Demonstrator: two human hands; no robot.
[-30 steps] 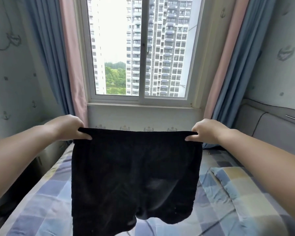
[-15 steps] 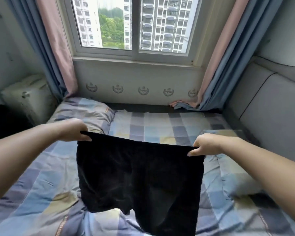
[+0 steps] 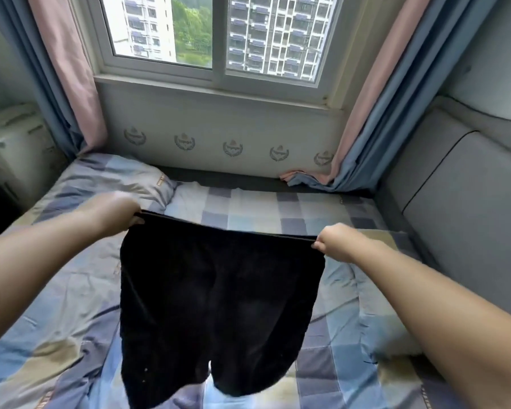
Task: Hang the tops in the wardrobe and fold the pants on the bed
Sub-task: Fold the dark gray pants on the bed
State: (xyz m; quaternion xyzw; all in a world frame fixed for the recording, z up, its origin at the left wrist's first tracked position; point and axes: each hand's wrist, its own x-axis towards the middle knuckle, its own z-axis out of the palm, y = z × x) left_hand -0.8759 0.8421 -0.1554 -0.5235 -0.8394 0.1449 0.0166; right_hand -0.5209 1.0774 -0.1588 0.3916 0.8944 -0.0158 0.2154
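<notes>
We find the black shorts [image 3: 219,305] spread flat and hanging over the bed [image 3: 278,211], legs down. Left hand [image 3: 115,214] pinches one waistband corner, fingers curled tight on it; right hand [image 3: 334,243] pinches the other likewise. A pillow [image 3: 115,178] lies behind, under the window [image 3: 219,39], between curtains [image 3: 68,78].

The shorts [image 3: 219,314] are plain black. The bedspread [image 3: 278,208] is checked in pale blue, grey-blue, white and tan squares, and the pillow [image 3: 106,178] matches it. The curtains [image 3: 375,93] pair pink panels with blue. The wall under the window [image 3: 213,125] is off-white with a row of grey crests. The headboard [image 3: 455,208] is grey.
</notes>
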